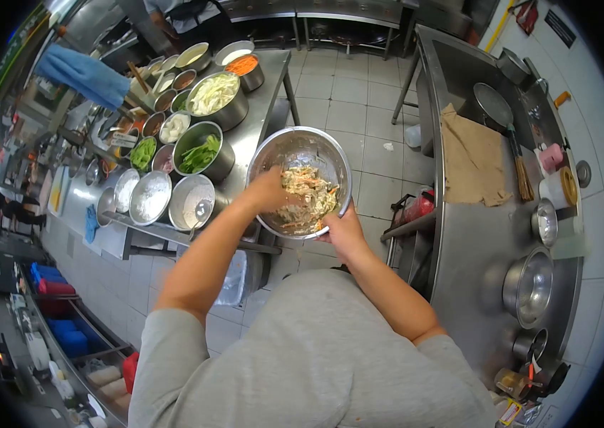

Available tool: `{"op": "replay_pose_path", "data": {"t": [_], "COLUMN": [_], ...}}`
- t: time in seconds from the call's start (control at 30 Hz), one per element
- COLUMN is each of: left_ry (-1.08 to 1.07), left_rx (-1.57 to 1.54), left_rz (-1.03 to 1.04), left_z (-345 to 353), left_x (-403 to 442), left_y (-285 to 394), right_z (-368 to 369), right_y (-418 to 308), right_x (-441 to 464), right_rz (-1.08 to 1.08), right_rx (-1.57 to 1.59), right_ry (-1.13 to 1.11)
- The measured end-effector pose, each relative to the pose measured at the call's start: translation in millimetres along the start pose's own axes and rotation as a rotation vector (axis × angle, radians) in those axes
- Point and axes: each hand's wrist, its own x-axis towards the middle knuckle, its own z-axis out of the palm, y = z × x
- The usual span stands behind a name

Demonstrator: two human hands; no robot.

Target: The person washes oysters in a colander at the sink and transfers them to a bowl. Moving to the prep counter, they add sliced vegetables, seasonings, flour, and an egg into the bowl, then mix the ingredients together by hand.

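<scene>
A wide metal bowl (300,143) is held up in front of my body, beside the corner of the steel table on the left. Inside it lies a pale, wet mixture (309,198) with shreds of orange and green. My left hand (266,191) reaches over the bowl's left side into the mixture; its fingertips are blurred and partly hidden there. At the lower right of the bowl, my right hand (341,227) grips the rim, with the thumb near the inner edge and the other fingers underneath.
The steel table (263,93) on the left holds pots of shredded cabbage (213,93), carrot (242,65) and greens (200,154), plus bowls of powder (151,197). At right, a steel counter (469,285) bears cardboard (469,160), a brush and metal bowls. Another person (188,16) stands at top left.
</scene>
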Motion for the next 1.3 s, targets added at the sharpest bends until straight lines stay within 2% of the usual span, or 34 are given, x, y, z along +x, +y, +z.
{"op": "replay_pose_path", "data": {"t": [0.07,0.13,0.17,0.2,0.27,0.33,0.4,0.43,0.47,0.53,0.57,0.6,0.67,0.7,0.73,0.8,0.83,0.87,0.93,1.0,1.07,1.1,1.17,1.2,1.27,1.3], "left_ry": [-0.015,-0.445,-0.482,-0.481,-0.466,-0.395,-0.185,-0.077,-0.076,0.254,0.26,0.262,-0.041,-0.182,-0.179,0.307,0.492,0.494,0.402,0.446,0.508,0.51,0.372,0.364,0.329,0.516], "left_rx": [-0.086,-1.33,-1.507,-1.507,-1.748,-1.734,-1.507,-1.355,-1.352,-0.598,-0.245,-0.246,0.063,-0.043,-0.038,0.064,0.124,0.124,0.153,0.166,0.101,0.103,0.096,0.104,-0.257,-0.128], "left_rz": [-0.039,-0.076,-0.208,-0.21,-0.153,-0.135,0.115,0.162,0.157,0.587,0.666,0.669,0.49,0.373,0.374,0.345,0.414,0.408,0.226,0.213,0.06,0.065,0.01,0.012,0.041,0.303], "left_z": [31.8,55.6,57.9,66.9,74.5,59.2,30.1,21.9,20.1,18.1,7.5,4.5,0.2,-5.6,-0.1,30.2,43.4,41.6,21.2,1.0,-23.1,-34.1,-49.4,-44.2,-24.7,-1.7], "left_x": [1.2,-0.7,-4.9,3.1,24.3,27.4,10.4,4.5,3.2,-0.1,-13.6,-22.9,-37.3,-37.1,-37.2,-33.7,-22.8,-22.1,-18.9,1.5,13.0,15.2,16.8,20.0,31.8,28.0], "left_y": [-6.6,-4.5,3.9,-5.5,-16.3,-19.4,-3.3,0.8,-2.7,-8.7,2.8,6.0,6.1,6.5,5.4,1.1,2.9,15.0,39.3,29.8,22.8,18.7,11.4,8.8,0.5,5.4], "right_z": [3.0,1.2,0.0,-0.1,5.3,8.9,7.0,6.5,7.0,5.8,5.8,4.2,0.4,2.7,5.6,13.3,20.0,24.6,21.9,19.0,18.6,17.8,17.4,17.2,17.6,17.7], "right_y": [13.6,27.7,32.3,33.8,35.2,37.2,37.1,37.2,32.5,23.6,26.2,21.0,7.4,2.5,-2.1,-2.8,0.0,2.2,-2.2,-14.3,-15.8,-15.1,-11.6,-7.2,-3.8,-6.2], "right_x": [0.6,7.3,8.6,8.6,9.2,8.3,13.8,18.1,18.3,14.6,16.4,16.3,14.3,11.3,7.7,3.5,1.3,-0.7,5.1,6.9,3.7,2.4,1.6,0.6,1.8,5.1], "right_rz": [-0.024,-0.042,-0.027,-0.013,0.007,0.077,0.107,0.134,0.137,0.177,0.124,0.121,0.139,0.136,0.094,0.052,-0.009,-0.071,-0.063,0.057,0.064,0.086,0.108,0.117,0.124,0.092], "right_rx": [0.015,-0.087,-0.156,-0.225,-0.246,-0.184,-0.151,-0.113,-0.109,-0.073,-0.037,-0.039,0.148,0.148,0.08,0.016,-0.027,-0.071,-0.153,-0.026,-0.018,0.001,0.037,0.053,0.071,0.014], "right_ry": [0.058,0.07,0.034,-0.002,0.0,0.009,-0.016,-0.038,-0.041,-0.038,-0.014,-0.014,-0.067,-0.069,-0.01,0.048,0.024,-0.001,-0.012,-0.081,-0.099,-0.096,-0.087,-0.107,-0.127,-0.139]}}
